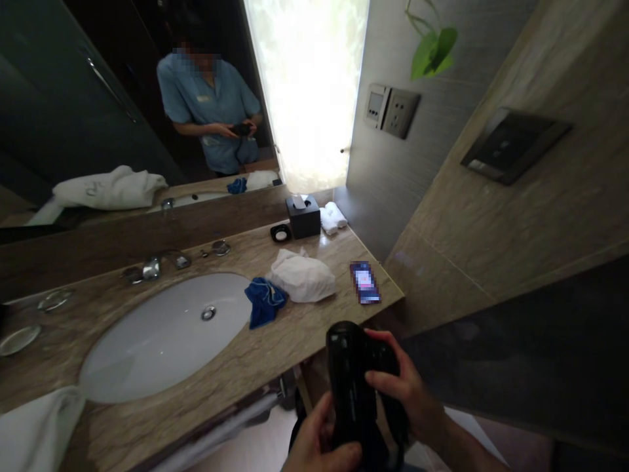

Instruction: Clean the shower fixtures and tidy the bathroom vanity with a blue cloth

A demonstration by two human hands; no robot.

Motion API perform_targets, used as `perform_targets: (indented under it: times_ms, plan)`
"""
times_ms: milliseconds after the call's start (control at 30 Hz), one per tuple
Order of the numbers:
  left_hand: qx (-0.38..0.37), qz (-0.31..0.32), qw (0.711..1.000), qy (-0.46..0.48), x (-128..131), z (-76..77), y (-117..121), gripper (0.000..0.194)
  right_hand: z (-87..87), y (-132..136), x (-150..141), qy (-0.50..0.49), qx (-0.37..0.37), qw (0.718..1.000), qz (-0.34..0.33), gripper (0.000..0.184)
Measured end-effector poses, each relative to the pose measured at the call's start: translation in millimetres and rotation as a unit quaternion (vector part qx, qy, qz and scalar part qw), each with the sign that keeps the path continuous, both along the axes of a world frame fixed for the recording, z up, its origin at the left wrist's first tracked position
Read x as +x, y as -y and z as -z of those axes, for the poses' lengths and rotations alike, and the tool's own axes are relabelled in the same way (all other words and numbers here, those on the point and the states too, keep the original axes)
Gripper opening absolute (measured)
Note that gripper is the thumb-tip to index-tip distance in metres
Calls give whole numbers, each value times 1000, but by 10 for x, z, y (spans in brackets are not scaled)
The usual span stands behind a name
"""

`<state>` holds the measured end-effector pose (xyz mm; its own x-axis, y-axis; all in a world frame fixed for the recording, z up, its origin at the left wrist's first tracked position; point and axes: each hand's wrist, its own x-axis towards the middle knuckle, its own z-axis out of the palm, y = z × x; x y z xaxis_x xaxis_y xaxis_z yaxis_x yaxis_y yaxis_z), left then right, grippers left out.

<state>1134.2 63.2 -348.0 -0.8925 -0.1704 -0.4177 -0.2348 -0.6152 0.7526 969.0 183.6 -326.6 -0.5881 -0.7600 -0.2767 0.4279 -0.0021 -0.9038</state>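
A black hair dryer [351, 380] is held in front of me, just off the counter's front edge. My left hand [317, 446] grips its lower part from below, fingers wrapped round it. My right hand [405, 390] closes over its upper right side. The marble counter [236, 367] carries a white oval sink [162, 337]. Beside the sink lie a blue cloth [265, 300] and a crumpled white cloth [302, 275]. A phone [365, 282] with a lit screen rests near the counter's right end.
A faucet [154, 265] stands behind the sink. A black tissue box [303, 215], small black dish [280, 232] and rolled white towels [333, 217] sit at the back right. A white towel [34, 429] lies at the front left. The mirror [122, 98] reflects me.
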Motion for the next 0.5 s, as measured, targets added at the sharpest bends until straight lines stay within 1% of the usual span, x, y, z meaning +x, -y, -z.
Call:
perform_targets:
  times_ms: [33,100,167,200,233,267,300,333,367,400,433,467,500]
  plan:
    - [-26,-22,999,-13,-53,-98,46,81,-52,81,-85,-34,-15,999,-15,66]
    - [-60,-60,996,-15,-149,-290,107,77,-202,261,-247,-70,-40,993,-81,65]
    - [-39,-83,996,19,-241,-441,124,76,-353,447,-368,-92,-59,982,-151,67]
    - [-24,-100,994,36,-288,-498,127,79,-394,529,-396,-104,-77,978,-163,72]
    - [-19,-128,990,49,-334,-547,138,81,-392,595,-395,-106,-104,976,-158,77]
    - [-26,-166,984,57,-378,-591,168,80,-336,638,-359,-92,-132,976,-148,80]
    - [-46,-206,976,60,-416,-632,226,75,-221,653,-285,-63,-154,975,-148,83]
    - [-88,-255,961,59,-445,-672,316,69,-54,636,-178,-40,-155,973,-169,85]
    - [-145,-310,938,58,-461,-709,437,65,149,589,-48,-36,-133,968,-209,88]
    - [-210,-366,904,63,-461,-739,580,62,363,516,92,-45,-91,962,-254,88]
    - [-276,-414,864,75,-442,-757,730,61,554,426,224,-98,-39,953,-284,85]
    - [-336,-446,825,90,-406,-755,868,61,689,326,331,-164,-2,941,-295,77]
    - [-383,-453,797,109,-354,-731,974,63,741,228,399,-260,17,918,-300,68]
